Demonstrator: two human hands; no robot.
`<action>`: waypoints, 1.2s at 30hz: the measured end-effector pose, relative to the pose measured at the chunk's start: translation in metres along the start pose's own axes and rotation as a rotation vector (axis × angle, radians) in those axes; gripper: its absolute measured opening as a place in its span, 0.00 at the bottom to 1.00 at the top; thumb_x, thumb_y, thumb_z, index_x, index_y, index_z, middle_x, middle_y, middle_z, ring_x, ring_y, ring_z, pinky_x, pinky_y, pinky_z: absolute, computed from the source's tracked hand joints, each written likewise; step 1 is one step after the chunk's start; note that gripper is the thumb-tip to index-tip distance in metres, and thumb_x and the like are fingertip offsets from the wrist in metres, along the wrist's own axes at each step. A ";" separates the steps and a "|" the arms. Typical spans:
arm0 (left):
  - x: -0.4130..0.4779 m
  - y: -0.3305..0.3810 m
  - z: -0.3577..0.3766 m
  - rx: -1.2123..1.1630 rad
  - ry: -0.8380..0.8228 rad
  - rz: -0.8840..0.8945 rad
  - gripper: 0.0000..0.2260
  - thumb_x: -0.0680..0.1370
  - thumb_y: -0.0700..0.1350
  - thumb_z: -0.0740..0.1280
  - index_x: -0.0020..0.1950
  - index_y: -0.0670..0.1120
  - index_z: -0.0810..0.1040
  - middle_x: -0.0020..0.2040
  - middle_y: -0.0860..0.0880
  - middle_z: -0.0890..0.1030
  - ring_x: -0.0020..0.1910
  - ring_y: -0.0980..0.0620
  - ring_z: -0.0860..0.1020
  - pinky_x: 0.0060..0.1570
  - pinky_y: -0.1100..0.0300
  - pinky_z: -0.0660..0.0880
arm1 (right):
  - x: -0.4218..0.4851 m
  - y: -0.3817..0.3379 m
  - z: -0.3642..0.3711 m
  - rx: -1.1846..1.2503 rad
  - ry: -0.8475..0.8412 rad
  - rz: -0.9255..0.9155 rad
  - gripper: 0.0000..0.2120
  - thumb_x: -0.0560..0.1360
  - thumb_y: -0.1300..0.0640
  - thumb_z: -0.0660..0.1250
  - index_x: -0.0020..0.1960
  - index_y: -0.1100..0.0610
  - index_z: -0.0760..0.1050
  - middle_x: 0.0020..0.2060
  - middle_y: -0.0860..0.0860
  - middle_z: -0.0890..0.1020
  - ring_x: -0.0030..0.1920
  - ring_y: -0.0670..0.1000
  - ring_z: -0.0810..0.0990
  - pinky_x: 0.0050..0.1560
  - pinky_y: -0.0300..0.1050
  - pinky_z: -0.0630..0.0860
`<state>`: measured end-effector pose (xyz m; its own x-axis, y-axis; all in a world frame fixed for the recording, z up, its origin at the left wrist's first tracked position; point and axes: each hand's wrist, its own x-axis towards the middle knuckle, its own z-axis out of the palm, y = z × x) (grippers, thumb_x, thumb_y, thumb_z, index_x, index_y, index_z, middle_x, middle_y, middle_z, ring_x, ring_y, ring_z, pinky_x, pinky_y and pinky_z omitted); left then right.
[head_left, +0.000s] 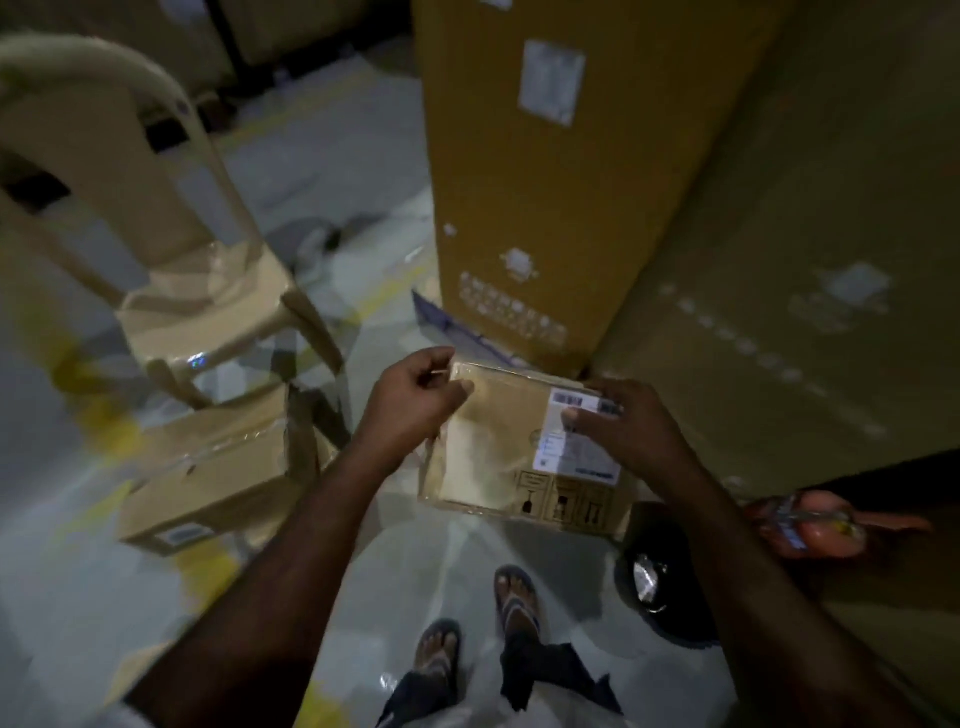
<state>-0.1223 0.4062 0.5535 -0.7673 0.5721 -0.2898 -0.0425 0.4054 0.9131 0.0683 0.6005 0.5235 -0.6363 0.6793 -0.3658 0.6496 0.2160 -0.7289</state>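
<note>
The small cardboard parcel (493, 457), held just below centre toward 5 o'clock, looks mostly sheathed in clear film (435, 470). The left hand (415, 400) pinches the film at the parcel's 10 o'clock corner. The right hand (631, 428) clasps its 2 o'clock edge, thumb on the shipping label (576, 447). Probably only the loose tail remains to be tightened.

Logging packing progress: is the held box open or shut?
Shut: the box shows a flat closed top, label and clear film over it.

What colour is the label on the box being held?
White, with dark print and barcodes: the label on the brown cardboard box; head view.
</note>
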 end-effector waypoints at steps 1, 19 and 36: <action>-0.007 0.014 0.001 -0.031 -0.065 0.034 0.16 0.75 0.42 0.73 0.63 0.47 0.80 0.54 0.48 0.84 0.53 0.51 0.82 0.57 0.54 0.79 | -0.020 -0.005 -0.018 0.032 0.054 0.029 0.35 0.55 0.25 0.73 0.55 0.45 0.81 0.54 0.49 0.83 0.50 0.49 0.84 0.53 0.54 0.81; -0.245 0.189 0.197 -0.147 -0.840 0.789 0.21 0.76 0.40 0.72 0.68 0.48 0.77 0.56 0.54 0.78 0.54 0.61 0.81 0.57 0.56 0.80 | -0.423 0.023 -0.175 -0.082 1.008 0.465 0.35 0.68 0.30 0.68 0.72 0.40 0.67 0.77 0.48 0.59 0.74 0.63 0.60 0.68 0.66 0.67; -0.641 0.237 0.370 -0.350 -1.422 1.195 0.23 0.74 0.56 0.69 0.69 0.56 0.75 0.56 0.57 0.76 0.56 0.58 0.79 0.52 0.54 0.81 | -0.805 0.162 -0.200 -0.096 1.810 0.700 0.37 0.65 0.22 0.59 0.68 0.40 0.70 0.70 0.43 0.68 0.68 0.56 0.68 0.64 0.62 0.72</action>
<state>0.5965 0.3998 0.8498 0.5314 0.5636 0.6324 -0.2104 -0.6353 0.7430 0.7691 0.2287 0.8150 0.7777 0.4400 0.4489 0.6146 -0.3820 -0.6902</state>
